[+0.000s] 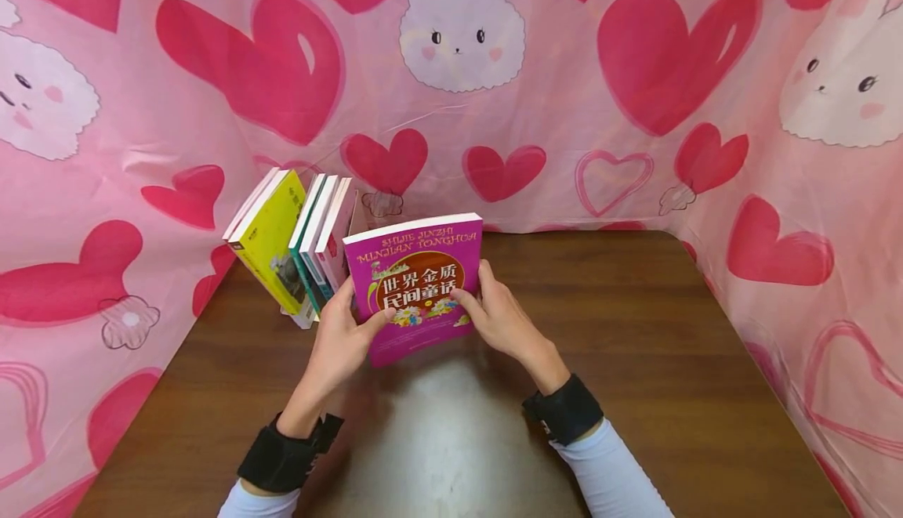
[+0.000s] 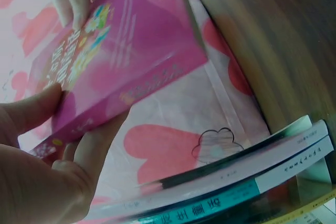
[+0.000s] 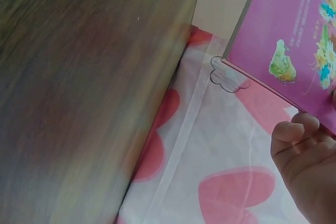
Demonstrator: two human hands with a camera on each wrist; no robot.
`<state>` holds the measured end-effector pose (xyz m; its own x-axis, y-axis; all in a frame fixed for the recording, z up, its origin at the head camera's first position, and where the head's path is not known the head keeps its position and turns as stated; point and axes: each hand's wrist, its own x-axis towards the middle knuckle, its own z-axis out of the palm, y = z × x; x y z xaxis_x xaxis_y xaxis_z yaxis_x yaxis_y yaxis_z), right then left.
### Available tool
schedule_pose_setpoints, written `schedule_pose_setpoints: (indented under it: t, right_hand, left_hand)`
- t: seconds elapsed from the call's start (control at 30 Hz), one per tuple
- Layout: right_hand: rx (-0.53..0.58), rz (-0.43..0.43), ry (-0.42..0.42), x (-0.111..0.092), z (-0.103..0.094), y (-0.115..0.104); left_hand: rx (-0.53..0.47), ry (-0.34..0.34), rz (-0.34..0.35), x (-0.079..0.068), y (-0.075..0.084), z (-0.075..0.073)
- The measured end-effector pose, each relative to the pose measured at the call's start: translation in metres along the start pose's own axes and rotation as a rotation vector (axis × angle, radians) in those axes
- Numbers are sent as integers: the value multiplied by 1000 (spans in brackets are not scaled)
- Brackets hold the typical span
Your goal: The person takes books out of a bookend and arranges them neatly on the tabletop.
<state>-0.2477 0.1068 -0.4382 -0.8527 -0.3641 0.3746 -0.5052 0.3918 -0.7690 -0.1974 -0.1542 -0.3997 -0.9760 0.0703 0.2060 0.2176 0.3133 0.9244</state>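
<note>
Your left hand (image 1: pixel 344 339) and right hand (image 1: pixel 509 324) grip a glossy, rectangular book (image 1: pixel 416 291); slim paperbacks (image 1: pixel 278 244) stand at its ten o'clock.

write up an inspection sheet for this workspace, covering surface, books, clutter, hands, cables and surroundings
surface: brown wood-grain table, with a bright glare patch near the middle front
job's things: purple book held up, front cover facing the head camera; row of books standing at the far left, a yellow cover among them
clutter: nothing seen
hands: left hand and right hand each grip one side of the purple book, thumbs on its cover; black band on each wrist
cables: nothing seen
surroundings: pink cloth with hearts and rabbits behind and at both sides
</note>
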Motion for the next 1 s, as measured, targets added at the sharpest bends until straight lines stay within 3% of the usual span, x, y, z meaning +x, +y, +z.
schedule_pose_setpoints:
  t: [0.4, 0.67, 0.8, 1.0]
  right_hand:
    - [85, 101, -76, -5, -10, -10]
    - [49, 103, -44, -6, -10, -10]
    - [77, 95, -45, -6, -10, -8]
    - [60, 92, -30, -5, -14, -5]
  left_hand:
    - [-110, 166, 84, 8, -4, 20]
    - [-167, 288, 144, 7, -10, 33]
    - [-84, 311, 161, 5, -12, 36]
    - [185, 266, 169, 3, -15, 34]
